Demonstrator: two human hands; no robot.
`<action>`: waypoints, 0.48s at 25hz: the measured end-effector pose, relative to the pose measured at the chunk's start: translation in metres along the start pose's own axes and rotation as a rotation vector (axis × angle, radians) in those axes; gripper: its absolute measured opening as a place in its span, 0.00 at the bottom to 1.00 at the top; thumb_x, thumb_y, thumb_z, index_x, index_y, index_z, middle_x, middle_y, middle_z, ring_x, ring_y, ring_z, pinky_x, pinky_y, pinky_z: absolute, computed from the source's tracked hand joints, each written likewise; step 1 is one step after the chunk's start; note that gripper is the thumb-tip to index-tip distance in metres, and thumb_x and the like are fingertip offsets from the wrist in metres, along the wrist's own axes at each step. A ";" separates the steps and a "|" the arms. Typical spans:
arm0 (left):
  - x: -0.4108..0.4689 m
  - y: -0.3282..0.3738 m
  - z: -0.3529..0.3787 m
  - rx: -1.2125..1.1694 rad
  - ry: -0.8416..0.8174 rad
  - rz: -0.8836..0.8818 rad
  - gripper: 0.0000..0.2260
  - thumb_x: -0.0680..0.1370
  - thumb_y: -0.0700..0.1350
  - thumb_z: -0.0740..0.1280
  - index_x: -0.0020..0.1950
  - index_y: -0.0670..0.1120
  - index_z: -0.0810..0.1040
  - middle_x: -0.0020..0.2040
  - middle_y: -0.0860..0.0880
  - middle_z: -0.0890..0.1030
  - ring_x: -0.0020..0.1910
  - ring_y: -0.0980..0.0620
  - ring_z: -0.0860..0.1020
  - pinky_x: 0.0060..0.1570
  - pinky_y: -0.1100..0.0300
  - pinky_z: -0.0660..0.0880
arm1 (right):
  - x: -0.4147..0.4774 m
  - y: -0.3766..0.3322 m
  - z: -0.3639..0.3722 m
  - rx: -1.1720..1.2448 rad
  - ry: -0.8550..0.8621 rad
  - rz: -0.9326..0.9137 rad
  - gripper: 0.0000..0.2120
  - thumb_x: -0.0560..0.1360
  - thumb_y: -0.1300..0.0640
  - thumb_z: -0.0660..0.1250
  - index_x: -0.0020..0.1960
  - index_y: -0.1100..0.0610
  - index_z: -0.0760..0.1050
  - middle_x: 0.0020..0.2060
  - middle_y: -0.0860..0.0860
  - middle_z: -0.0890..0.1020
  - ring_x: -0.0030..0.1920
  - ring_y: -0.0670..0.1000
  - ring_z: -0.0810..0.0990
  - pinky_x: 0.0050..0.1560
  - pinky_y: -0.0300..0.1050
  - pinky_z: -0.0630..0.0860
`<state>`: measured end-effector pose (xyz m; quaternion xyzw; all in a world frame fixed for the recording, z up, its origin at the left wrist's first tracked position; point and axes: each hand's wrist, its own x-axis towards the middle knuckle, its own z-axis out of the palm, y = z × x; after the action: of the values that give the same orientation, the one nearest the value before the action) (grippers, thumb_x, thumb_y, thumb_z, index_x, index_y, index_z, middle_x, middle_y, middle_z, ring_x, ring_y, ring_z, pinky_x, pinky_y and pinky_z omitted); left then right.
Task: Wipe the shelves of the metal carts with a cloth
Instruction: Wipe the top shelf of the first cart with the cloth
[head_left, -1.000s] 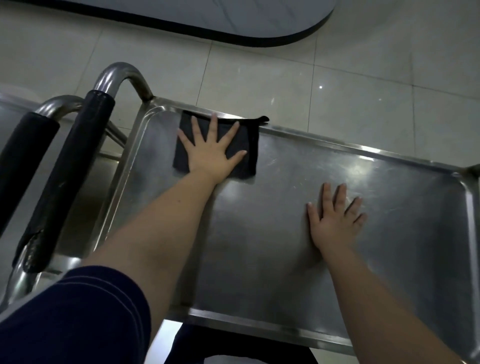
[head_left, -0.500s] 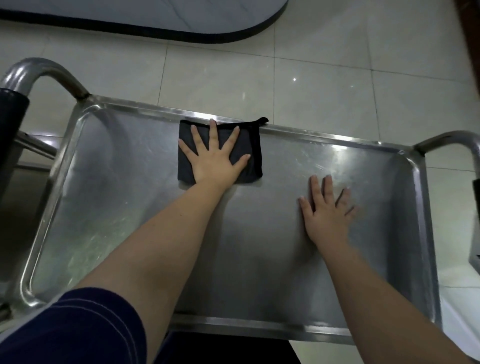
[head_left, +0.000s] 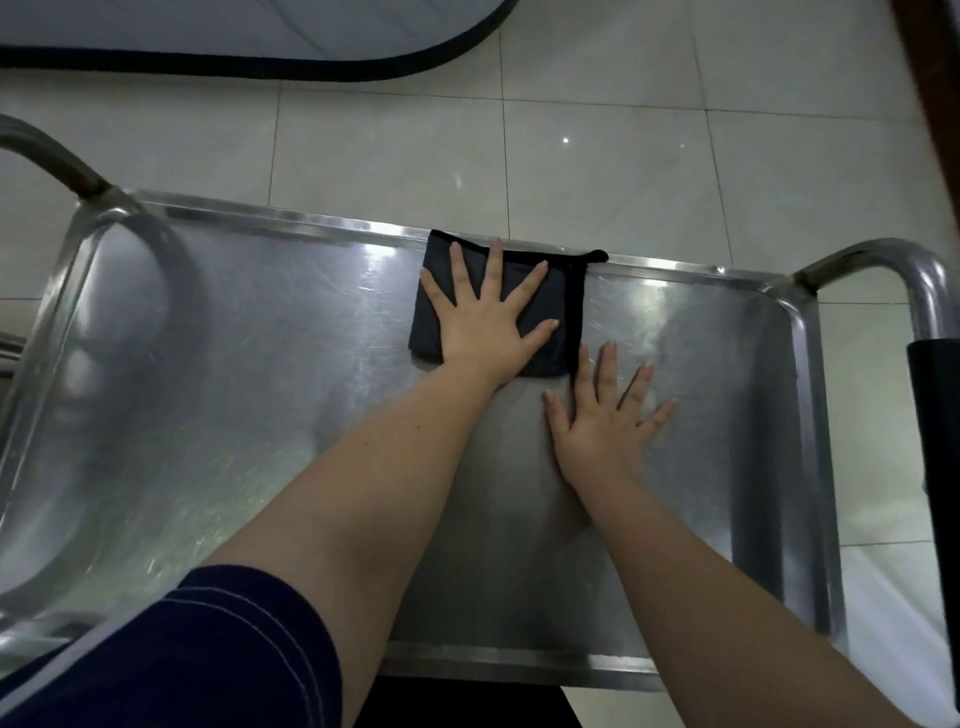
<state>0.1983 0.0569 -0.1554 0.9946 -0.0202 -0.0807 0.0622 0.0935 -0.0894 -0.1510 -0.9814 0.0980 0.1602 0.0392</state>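
Left hand: my left hand (head_left: 488, 325) lies flat on the cloth (head_left: 563, 296), palm down, fingers straight and spread wide. It grips nothing; it presses the cloth onto the metal.
Right hand: my right hand (head_left: 602, 421) lies flat on the bare shelf, palm down, fingers straight and fanned apart, holding nothing. Its forefinger is just beside the cloth's right edge; I cannot tell whether the two touch.
Cloth: dark and folded to a rough rectangle. It sits on the shelf against the far rim, a little right of the middle. A small tab at its far right corner laps onto the rim.
Shelf: the top shelf (head_left: 234, 389) of a metal cart, a shallow steel tray with a raised rim and rounded corners. The surface shows fine scratches and pale streaks, with bright glare along the far side.
Handles: a curved steel handle (head_left: 878, 267) rises at the right end, with a black grip (head_left: 935, 426) below the bend. Another steel handle (head_left: 57, 158) rises at the far left corner.
Sleeve: a dark blue sleeve (head_left: 182, 649) with pale stitching covers my left upper arm; both forearms are bare.
Floor: pale glossy tiles (head_left: 623, 156) lie beyond the cart.
Background: a pale rounded surface with a dark border (head_left: 260, 31) fills the top left of the view.
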 end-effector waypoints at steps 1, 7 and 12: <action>-0.001 0.001 0.000 -0.001 0.003 0.015 0.32 0.72 0.75 0.39 0.76 0.69 0.41 0.81 0.48 0.41 0.76 0.32 0.37 0.64 0.26 0.33 | 0.002 0.002 -0.001 0.012 -0.012 -0.007 0.32 0.78 0.33 0.41 0.78 0.41 0.35 0.78 0.45 0.35 0.76 0.62 0.32 0.68 0.74 0.34; -0.043 -0.021 0.004 0.005 0.061 0.081 0.31 0.73 0.75 0.42 0.76 0.70 0.45 0.81 0.50 0.43 0.77 0.33 0.40 0.67 0.26 0.38 | 0.000 0.008 -0.008 0.035 -0.093 -0.059 0.38 0.73 0.27 0.41 0.77 0.41 0.34 0.77 0.45 0.32 0.75 0.61 0.29 0.67 0.74 0.31; -0.058 -0.024 0.000 0.011 0.006 0.053 0.32 0.73 0.76 0.40 0.76 0.70 0.42 0.81 0.50 0.42 0.77 0.34 0.39 0.67 0.26 0.39 | -0.001 0.037 -0.023 0.006 -0.179 -0.190 0.38 0.71 0.26 0.38 0.78 0.39 0.37 0.78 0.44 0.36 0.76 0.59 0.32 0.69 0.71 0.31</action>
<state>0.1414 0.0837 -0.1492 0.9943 -0.0466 -0.0760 0.0586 0.0915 -0.1277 -0.1309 -0.9680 0.0013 0.2423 0.0656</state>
